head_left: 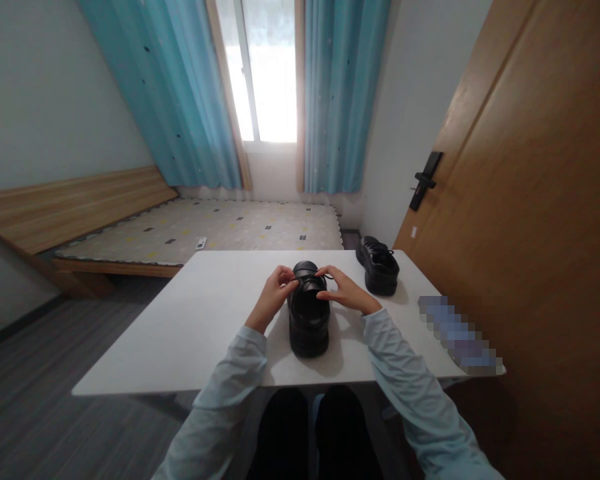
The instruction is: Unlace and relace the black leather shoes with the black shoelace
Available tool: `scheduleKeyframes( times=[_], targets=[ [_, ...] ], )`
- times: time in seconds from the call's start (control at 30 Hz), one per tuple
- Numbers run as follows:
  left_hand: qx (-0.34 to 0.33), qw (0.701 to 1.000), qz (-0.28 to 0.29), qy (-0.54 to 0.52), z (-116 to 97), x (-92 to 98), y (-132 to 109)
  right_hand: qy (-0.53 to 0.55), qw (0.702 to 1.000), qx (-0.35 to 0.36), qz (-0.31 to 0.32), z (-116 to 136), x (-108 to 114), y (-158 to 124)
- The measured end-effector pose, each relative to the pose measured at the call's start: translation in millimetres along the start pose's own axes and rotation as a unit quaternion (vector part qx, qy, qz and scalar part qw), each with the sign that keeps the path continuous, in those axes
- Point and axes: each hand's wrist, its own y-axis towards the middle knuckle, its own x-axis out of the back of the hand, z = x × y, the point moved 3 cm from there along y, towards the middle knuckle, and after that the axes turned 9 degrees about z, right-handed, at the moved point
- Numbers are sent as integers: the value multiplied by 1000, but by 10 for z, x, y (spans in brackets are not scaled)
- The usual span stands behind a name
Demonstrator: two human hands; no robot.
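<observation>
A black lace-up shoe (308, 313) stands on the white table (205, 320), heel toward the person, directly between the two hands; the left hand (276, 291) rests on its left side with fingertips pinching a lace end near the tongue; the right hand (344, 291) reaches over the right side, thumb and forefinger pinching the other lace; both forearms, in pale blue sleeves, angle inward; a second black shoe (379, 265) sits well apart at the far right.
</observation>
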Motion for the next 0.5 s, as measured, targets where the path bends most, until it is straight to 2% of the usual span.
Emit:
scheduleKeyframes(
  times=[0.1,0.27,0.5],
  targets=[
    [-12,1000,5,5,-17,2,4,8,1000,3,1,1,2,1],
    [-48,999,-25,5,-24,24,23,13,1000,0,8,13,7,2],
    [-45,986,-73,142,-53,45,13,4,1000,-2,11,18,7,9]
  ],
)
